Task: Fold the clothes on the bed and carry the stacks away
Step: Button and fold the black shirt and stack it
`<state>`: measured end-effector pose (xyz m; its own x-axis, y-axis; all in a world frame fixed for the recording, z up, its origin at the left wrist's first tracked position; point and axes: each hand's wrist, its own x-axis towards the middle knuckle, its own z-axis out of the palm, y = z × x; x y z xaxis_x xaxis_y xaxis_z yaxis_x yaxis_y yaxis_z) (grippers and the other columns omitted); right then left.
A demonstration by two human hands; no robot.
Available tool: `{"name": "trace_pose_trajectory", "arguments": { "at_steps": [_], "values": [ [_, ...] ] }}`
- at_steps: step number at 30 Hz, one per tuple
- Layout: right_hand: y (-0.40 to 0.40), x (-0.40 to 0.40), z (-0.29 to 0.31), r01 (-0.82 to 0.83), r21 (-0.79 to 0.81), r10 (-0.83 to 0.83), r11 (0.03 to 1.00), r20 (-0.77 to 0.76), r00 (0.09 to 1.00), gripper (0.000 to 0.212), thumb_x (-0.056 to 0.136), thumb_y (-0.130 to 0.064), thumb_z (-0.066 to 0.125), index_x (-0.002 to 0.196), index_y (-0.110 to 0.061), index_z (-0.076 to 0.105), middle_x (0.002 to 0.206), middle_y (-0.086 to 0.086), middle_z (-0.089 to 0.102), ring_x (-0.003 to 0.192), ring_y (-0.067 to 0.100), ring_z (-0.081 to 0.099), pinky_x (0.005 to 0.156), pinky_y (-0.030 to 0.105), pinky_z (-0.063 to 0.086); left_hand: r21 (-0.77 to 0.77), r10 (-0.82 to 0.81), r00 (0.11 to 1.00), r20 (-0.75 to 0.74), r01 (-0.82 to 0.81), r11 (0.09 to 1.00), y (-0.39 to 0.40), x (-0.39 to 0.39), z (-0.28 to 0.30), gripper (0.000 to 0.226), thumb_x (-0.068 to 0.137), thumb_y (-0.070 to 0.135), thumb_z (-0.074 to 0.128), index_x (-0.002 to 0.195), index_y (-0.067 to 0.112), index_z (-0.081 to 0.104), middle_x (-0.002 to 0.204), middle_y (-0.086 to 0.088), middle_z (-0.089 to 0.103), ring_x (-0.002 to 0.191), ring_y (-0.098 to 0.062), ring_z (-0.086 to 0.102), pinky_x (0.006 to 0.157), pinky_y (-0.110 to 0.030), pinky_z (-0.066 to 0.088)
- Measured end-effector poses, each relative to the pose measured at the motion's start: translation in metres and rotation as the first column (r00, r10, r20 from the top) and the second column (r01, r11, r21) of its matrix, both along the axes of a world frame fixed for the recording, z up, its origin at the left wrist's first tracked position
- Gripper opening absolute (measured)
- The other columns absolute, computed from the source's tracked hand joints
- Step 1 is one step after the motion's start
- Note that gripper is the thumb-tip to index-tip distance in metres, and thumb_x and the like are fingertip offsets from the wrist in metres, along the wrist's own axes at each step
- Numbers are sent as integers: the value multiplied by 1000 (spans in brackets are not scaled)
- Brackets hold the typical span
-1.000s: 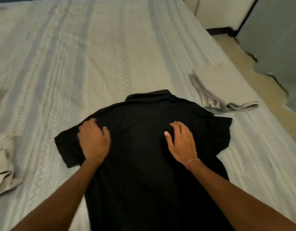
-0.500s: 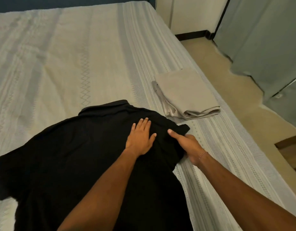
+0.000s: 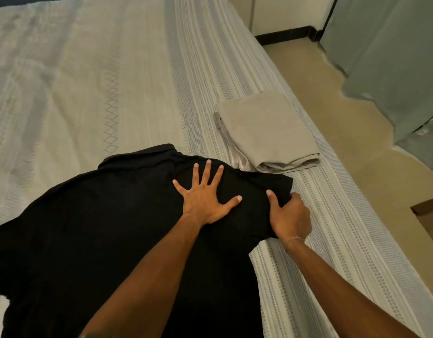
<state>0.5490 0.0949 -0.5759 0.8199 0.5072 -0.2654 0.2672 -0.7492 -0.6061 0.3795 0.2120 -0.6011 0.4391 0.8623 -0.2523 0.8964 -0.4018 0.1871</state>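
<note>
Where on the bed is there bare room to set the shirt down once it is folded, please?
The bedspread lies bare beyond the black shirt's collar and left of the folded beige cloth. The right edge is crowded: the cloth sits there, and the right hand grips the sleeve while the left hand presses nearby.

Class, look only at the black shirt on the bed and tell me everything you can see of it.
The black collared short-sleeved shirt looks like soft matte cloth. It lies spread flat on the striped pale bedspread, collar pointing away from the viewer, its lower part running out of view. The left hand presses on it, fingers splayed, near the right shoulder. The right hand grips the right sleeve's edge. The sleeve lies close to the folded beige cloth; whether they touch is unclear.
</note>
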Motion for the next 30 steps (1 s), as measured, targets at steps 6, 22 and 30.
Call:
{"name": "trace_pose_trajectory", "arguments": {
  "at_steps": [6,22,30],
  "values": [
    [8,11,-5,-18,178,47,984,-157,987,46,89,-59,65,104,-16,55,84,-5,63,75,12,61,63,32,48,249,-64,996,-70,80,965,-10,0,-10,96,86,85,7,162,25,2,169,-10,-7,155,-29,-13,119,-66,-5],
    [-26,3,-12,-111,158,140,981,-189,972,36,95,-36,69,113,-10,52,90,-2,58,87,23,65,64,27,50,164,-71,984,-161,98,982,-9,7,-8,103,80,91,-2,160,26,-10,168,-1,-16,153,-29,-18,120,-63,-5],
    [-64,-35,-5,122,218,-73,968,-218,973,48,92,-65,52,108,-19,50,76,-1,69,74,22,71,72,43,59,93,41,999,15,-42,995,-90,-35,-1,75,100,63,0,160,19,-4,169,-6,-7,155,-24,-9,126,-49,2]
  ]
}}
